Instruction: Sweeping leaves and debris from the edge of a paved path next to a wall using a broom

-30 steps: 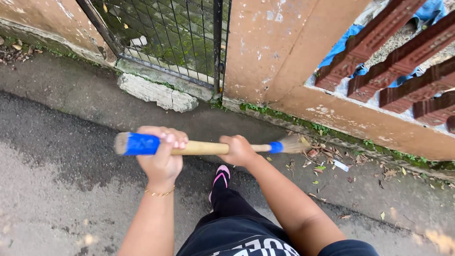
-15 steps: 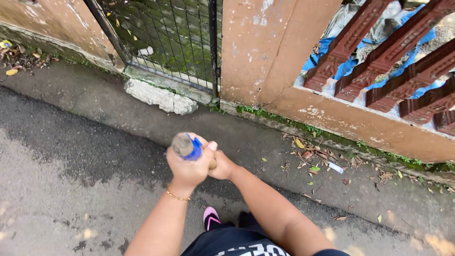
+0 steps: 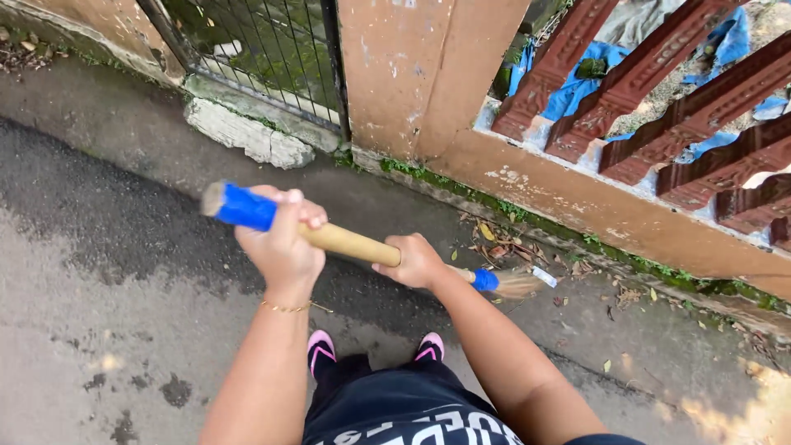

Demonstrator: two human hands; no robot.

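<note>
I hold a broom with a tan wooden handle (image 3: 350, 241) wrapped in blue tape at its top end and at the bristle end. My left hand (image 3: 278, 244) grips the handle just below the blue-taped top. My right hand (image 3: 417, 261) grips it lower down. The straw bristles (image 3: 519, 284) rest on the ground to the right, close to a patch of dry leaves (image 3: 503, 241) and a small white wrapper (image 3: 544, 277) at the foot of the wall.
An orange-brown wall (image 3: 593, 206) with red-brown slanted slats runs along the right. A metal mesh gate (image 3: 264, 49) stands at upper left with a broken concrete block (image 3: 247, 136) at its base. My feet in pink sandals (image 3: 320, 346) stand on wet pavement.
The broom has swung from pointing toward me to lying across, with bristles down at the right near the leaves. The view has shifted right along the wall, and both feet show now.
</note>
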